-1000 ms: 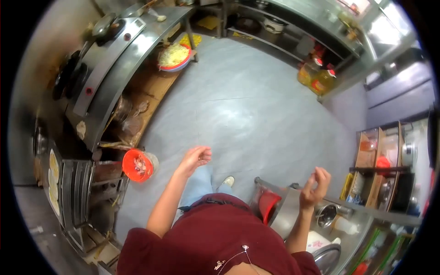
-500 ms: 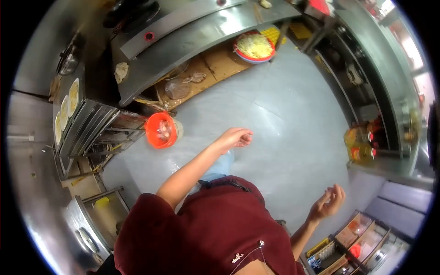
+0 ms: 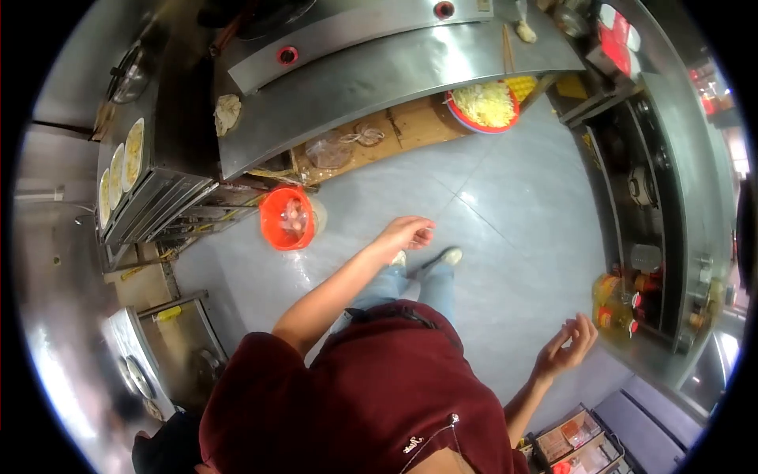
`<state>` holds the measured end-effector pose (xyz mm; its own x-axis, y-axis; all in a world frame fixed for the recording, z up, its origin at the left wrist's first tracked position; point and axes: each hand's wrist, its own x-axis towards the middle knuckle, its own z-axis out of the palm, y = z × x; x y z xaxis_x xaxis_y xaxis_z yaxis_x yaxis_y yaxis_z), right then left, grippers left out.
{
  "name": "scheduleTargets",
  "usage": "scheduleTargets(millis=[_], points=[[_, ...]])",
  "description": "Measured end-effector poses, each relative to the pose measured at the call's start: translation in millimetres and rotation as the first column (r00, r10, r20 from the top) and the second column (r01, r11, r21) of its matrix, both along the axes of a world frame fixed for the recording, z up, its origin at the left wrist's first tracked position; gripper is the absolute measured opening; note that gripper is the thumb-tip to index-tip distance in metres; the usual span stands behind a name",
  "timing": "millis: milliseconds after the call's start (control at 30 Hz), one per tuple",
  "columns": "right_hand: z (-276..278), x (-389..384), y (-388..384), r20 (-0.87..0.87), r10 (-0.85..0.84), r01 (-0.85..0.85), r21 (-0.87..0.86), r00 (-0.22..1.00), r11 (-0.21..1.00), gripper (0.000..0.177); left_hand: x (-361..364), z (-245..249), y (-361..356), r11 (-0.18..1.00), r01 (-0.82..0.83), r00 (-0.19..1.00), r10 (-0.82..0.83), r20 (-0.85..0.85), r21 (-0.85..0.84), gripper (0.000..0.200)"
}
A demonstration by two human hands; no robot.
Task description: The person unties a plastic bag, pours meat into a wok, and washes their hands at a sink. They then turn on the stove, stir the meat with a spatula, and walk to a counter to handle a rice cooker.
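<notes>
My left hand (image 3: 407, 234) hangs in front of my waist, above the floor. Its fingers curl loosely, and I see nothing in them. Off to the right, my right hand (image 3: 568, 346) is held out with its fingers half bent and apart; it too is bare. Neither hand touches anything. An orange-red bucket (image 3: 272, 227) with pinkish items in a clear bag stands on the floor to the left, the nearest object to my left hand. Oil bottles (image 3: 613, 306) with yellow labels stand at the right, beyond my right hand.
A steel counter (image 3: 371, 91) with a stove edge runs across ahead. Beneath it, a red basin (image 3: 517, 110) holds shredded pale vegetables. Plates of food (image 3: 133, 154) sit on the left unit. Shelving (image 3: 604, 186) lines the right, and a divided crate (image 3: 580, 442) stands at lower right.
The view has shifted, so the counter, basin and bottles sit differently in it and both shoes now show. Both hands keep nearly the same pose, still holding nothing visible.
</notes>
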<state>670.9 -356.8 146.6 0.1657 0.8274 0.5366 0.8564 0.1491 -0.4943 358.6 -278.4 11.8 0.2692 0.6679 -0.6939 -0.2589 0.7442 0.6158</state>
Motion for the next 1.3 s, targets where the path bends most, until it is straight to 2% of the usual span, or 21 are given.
scheduleTargets(millis=[200, 233, 300, 500, 533, 633, 667, 733, 967, 1067, 1200, 1300], points=[[2.8, 18.9, 72.0, 0.004, 0.047, -0.047, 0.039, 0.999, 0.998, 0.019, 25.8, 9.3, 56.3, 0.999, 0.025, 1.0, -0.026, 0.017, 0.047, 0.026], [6.3, 21.3, 90.6, 0.042, 0.059, -0.061, 0.053, 0.997, 0.997, 0.019, 27.3, 11.7, 68.7, 0.999, 0.002, 1.0, -0.002, 0.001, 0.047, 0.026], [9.4, 29.1, 125.7, 0.006, 0.11, -0.11, 0.071, 0.994, 0.991, 0.018, 27.2, 17.3, 91.3, 0.997, -0.053, 0.998, 0.055, -0.041, 0.059, 0.025], [13.1, 19.4, 237.0, 0.026, 0.333, -0.334, 0.089, 0.942, 0.938, 0.019, 7.0, 28.1, 137.9, 0.952, -0.274, 0.96, 0.278, -0.009, 0.139, 0.026], [20.5, 7.0, 254.7, 0.094, 0.388, -0.398, 0.115, 0.917, 0.91, 0.018, 0.2, 29.5, 139.8, 0.933, -0.321, 0.946, 0.324, 0.012, 0.16, 0.026], [25.2, -32.0, 303.5, 0.057, 0.531, -0.534, 0.119, 0.846, 0.837, 0.019, -29.9, 28.7, 133.2, 0.869, -0.481, 0.876, 0.478, 0.055, 0.117, 0.027], [33.6, -52.4, 319.8, 0.104, 0.584, -0.593, 0.167, 0.805, 0.788, 0.02, -42.4, 27.0, 130.0, 0.844, -0.527, 0.849, 0.527, 0.031, 0.096, 0.027], [40.2, -89.0, 346.6, 0.026, 0.635, -0.633, 0.126, 0.772, 0.764, 0.021, -70.2, 21.7, 122.9, 0.795, -0.605, 0.795, 0.606, -0.026, 0.053, 0.028], [77.4, -250.6, 436.8, -0.017, 0.804, -0.798, 0.109, 0.594, 0.592, 0.021, -189.0, 17.6, 133.8, 0.658, -0.753, 0.657, 0.753, -0.036, 0.02, 0.027], [90.4, -331.2, 481.4, 0.1, 0.847, -0.853, 0.094, 0.522, 0.514, 0.02, -243.7, 26.9, 130.3, 0.593, -0.796, 0.595, 0.803, -0.022, 0.124, 0.027], [103.2, -424.2, 523.5, 0.174, 0.878, -0.895, 0.062, 0.446, 0.442, 0.025, -297.8, 22.4, 102.6, 0.467, -0.876, 0.466, 0.884, -0.037, 0.122, 0.025], [88.2, -474.0, 567.6, 0.3, 0.88, -0.917, -0.035, 0.369, 0.397, 0.029, -314.2, 3.7, 68.6, 0.297, -0.947, 0.303, 0.953, 0.033, 0.119, 0.022]])
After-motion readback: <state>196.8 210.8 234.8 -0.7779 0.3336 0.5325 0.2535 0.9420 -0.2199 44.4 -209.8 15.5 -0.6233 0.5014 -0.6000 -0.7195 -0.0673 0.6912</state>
